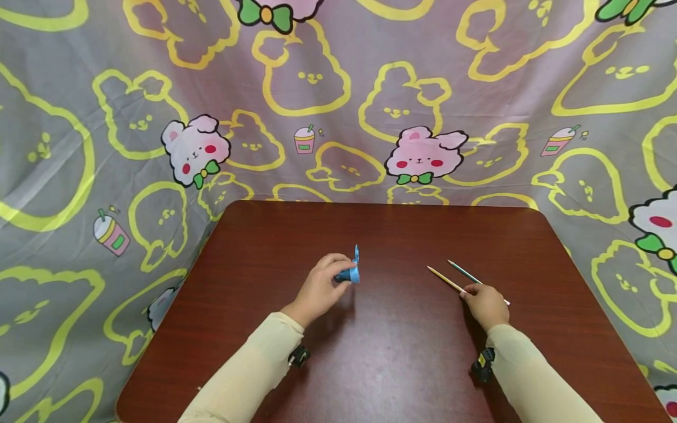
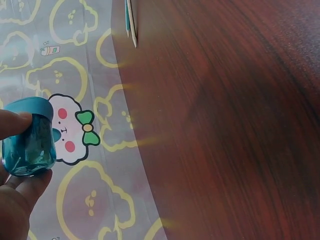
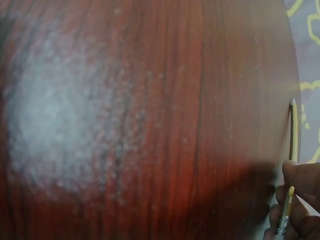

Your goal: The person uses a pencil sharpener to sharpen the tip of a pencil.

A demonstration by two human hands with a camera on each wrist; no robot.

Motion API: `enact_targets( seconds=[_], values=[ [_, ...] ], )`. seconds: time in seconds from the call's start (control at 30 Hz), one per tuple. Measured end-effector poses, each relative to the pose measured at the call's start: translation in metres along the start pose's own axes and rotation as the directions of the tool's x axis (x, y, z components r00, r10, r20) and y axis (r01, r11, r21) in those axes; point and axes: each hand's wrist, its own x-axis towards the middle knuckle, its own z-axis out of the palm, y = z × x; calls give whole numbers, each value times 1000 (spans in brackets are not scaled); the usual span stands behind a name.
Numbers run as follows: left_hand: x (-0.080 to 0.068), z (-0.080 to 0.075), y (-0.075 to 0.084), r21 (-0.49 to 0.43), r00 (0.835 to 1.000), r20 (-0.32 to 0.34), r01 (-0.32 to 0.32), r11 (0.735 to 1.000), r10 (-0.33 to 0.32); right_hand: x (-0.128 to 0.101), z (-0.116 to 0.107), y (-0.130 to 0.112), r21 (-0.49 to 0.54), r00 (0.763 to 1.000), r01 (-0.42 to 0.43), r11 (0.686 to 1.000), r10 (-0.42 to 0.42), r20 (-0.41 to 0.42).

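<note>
My left hand [image 1: 317, 289] grips a small blue pencil sharpener [image 1: 354, 274] above the table, its flip lid standing up. In the left wrist view the sharpener's translucent teal barrel [image 2: 31, 145] shows between thumb and fingers. On the right side, my right hand [image 1: 488, 305] pinches a yellow pencil [image 1: 445, 278] near its back end, with the point toward the far left. A green pencil [image 1: 462, 269] lies just beyond it, nearly parallel, partly hidden by the hand. Thumb and fingertips close on the yellow pencil [image 3: 294, 132] in the right wrist view.
Both hands are over a dark reddish-brown wooden table [image 1: 386, 352] with rounded corners. A patterned cloth [image 1: 349, 70] hangs behind it and along both sides. Each wrist wears a small black camera, one on the left [image 1: 299, 356] and one on the right [image 1: 483, 365].
</note>
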Motion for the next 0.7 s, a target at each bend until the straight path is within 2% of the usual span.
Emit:
enact_targets(
  seconds=[0.7],
  values=[
    [0,5,-7,26,999,-16,32,999,-32,-1,0,-2,-40,1000,27,999,-26,7]
  ],
)
